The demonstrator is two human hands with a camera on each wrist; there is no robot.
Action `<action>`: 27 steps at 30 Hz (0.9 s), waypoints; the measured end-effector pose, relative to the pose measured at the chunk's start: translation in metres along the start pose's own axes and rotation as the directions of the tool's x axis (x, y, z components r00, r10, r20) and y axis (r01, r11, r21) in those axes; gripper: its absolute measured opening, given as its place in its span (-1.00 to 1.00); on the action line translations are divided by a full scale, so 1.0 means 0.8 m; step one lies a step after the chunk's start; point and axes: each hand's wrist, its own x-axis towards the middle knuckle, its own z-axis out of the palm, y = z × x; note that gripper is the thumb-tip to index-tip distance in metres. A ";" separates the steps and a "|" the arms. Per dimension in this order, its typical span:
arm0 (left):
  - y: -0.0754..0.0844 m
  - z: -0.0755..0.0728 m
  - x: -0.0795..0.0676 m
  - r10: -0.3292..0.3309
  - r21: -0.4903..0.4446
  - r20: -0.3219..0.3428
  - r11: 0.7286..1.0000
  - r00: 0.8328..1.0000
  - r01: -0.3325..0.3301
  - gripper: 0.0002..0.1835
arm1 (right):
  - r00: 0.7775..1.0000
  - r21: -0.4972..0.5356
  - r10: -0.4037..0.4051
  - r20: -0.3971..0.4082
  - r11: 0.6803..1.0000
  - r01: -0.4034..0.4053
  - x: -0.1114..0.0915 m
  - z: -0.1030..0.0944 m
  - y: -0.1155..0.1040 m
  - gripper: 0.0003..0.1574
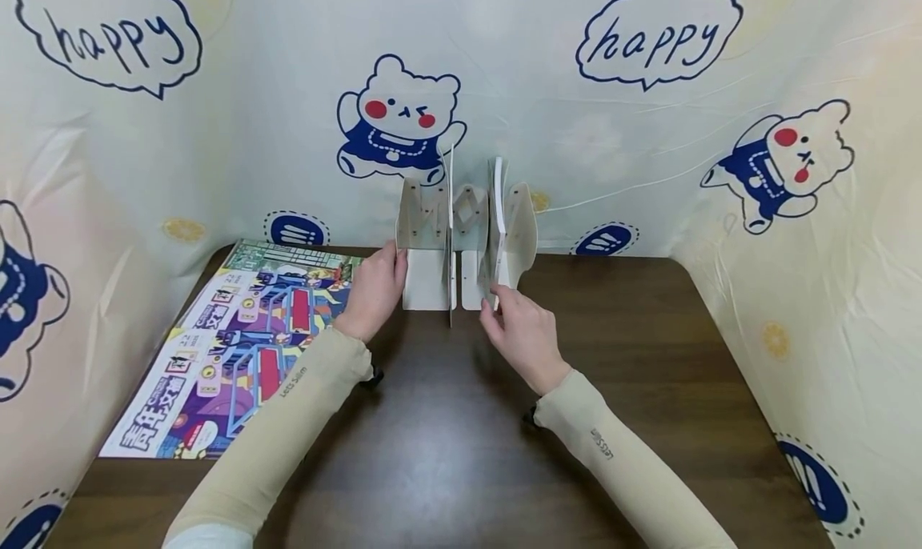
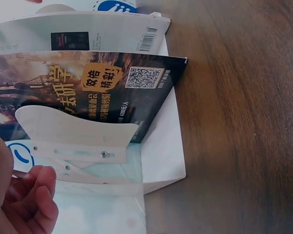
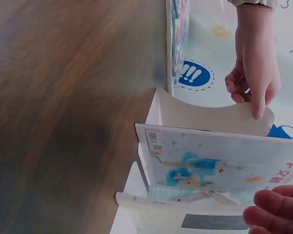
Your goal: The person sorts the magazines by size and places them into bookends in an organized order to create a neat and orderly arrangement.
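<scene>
A white expandable book rack stands at the table's back edge, with a thin magazine upright in its left part and a white-edged book upright in its right part. My left hand pinches the rack's left end panel, its thumb on the inner face. My right hand is by the front edge of the white-edged book, thumb and fingers apart; whether it touches is unclear. In the left wrist view the magazine shows a dark printed cover with a QR code.
Left of the rack, colourful magazines lie overlapping on the dark wooden table. A pale printed curtain hangs close behind the rack and along both sides.
</scene>
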 end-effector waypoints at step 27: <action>0.021 -0.026 -0.055 -0.011 0.054 0.099 0.999 0.995 0.006 -0.74 | 0.996 -0.017 0.067 0.065 0.998 -0.066 -0.049 -0.045 0.033 -0.80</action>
